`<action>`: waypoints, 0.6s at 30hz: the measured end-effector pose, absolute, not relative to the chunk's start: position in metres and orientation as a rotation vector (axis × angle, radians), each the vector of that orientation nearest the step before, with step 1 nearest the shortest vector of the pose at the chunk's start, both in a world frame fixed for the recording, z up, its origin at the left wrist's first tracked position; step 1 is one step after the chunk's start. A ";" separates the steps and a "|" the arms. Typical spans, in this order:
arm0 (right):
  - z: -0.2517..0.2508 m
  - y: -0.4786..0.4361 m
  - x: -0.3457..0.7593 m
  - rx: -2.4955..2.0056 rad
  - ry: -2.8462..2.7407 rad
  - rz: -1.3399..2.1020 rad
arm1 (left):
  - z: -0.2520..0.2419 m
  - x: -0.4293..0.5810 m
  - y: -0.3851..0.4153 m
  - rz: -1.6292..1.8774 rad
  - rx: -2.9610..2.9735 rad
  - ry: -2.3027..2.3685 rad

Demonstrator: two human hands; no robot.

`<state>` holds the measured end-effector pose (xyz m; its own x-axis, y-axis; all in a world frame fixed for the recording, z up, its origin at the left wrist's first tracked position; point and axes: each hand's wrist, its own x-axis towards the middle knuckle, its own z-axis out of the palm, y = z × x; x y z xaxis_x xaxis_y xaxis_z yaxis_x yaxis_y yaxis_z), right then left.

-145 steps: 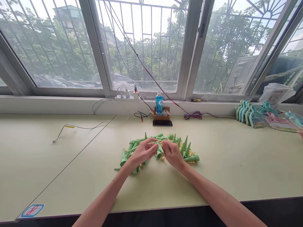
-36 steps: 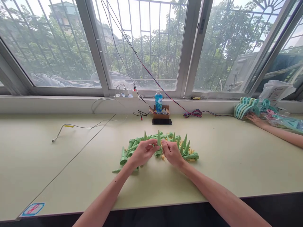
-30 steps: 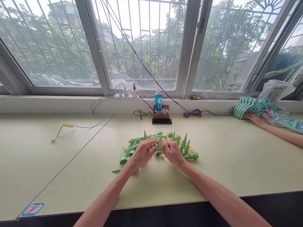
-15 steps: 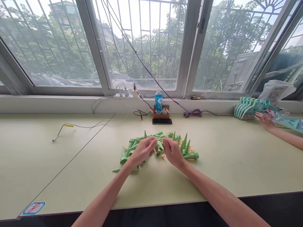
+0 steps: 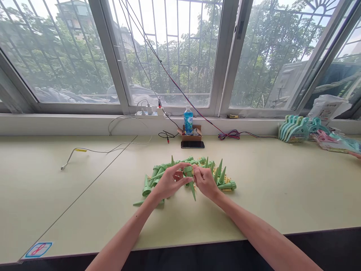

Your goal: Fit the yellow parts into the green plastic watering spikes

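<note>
Between the thumb and fingers of my left hand [image 5: 170, 180] is a green plastic watering spike [image 5: 192, 188], its wide ribbed end up and its point slanting down toward me. My right hand [image 5: 206, 181] is closed in a pinch right beside the spike's wide end; whatever its fingertips hold is hidden. Around both hands lie several more green spikes [image 5: 146, 187], some standing on their wide ends, others on their sides. Small yellow plastic pieces [image 5: 228, 180] are scattered among them, mostly on the right.
Behind the pile, a black phone [image 5: 192, 144] lies before a small cardboard box [image 5: 191, 137] with a blue bottle [image 5: 188, 121]. Cables [image 5: 229, 134] run along the back. Teal hangers [image 5: 296, 128] stand at the right, near part of another person's hand [image 5: 354, 154]. A white cable [image 5: 93, 151] crosses the left.
The green spike in my left hand has turned so its point now aims down toward me. At the right, the other person's hand has drawn back toward the frame edge, and the pink hangers have shifted.
</note>
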<state>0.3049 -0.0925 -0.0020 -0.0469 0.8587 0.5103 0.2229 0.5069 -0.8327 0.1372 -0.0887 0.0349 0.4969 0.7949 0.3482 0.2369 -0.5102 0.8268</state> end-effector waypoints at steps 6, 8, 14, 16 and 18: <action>-0.001 -0.090 0.305 -0.961 -1.533 0.746 | 0.035 0.140 -0.091 1.002 2.080 0.868; -0.002 -0.090 0.305 -0.956 -1.510 0.753 | 0.035 0.140 -0.091 1.035 2.057 0.880; -0.003 -0.092 0.306 -0.943 -1.498 0.681 | 0.038 0.139 -0.088 1.088 1.830 0.904; -0.002 -0.093 0.307 -0.929 -1.531 0.632 | 0.037 0.139 -0.086 1.065 1.813 0.901; -0.001 -0.095 0.308 -0.910 -1.575 0.581 | 0.035 0.139 -0.085 1.009 1.828 0.908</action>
<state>0.3079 -0.0948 -0.0009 -0.0300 0.8108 0.5845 0.2366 0.5739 -0.7840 0.1393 -0.0845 0.0348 0.4138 0.8652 0.2832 0.1910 -0.3867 0.9022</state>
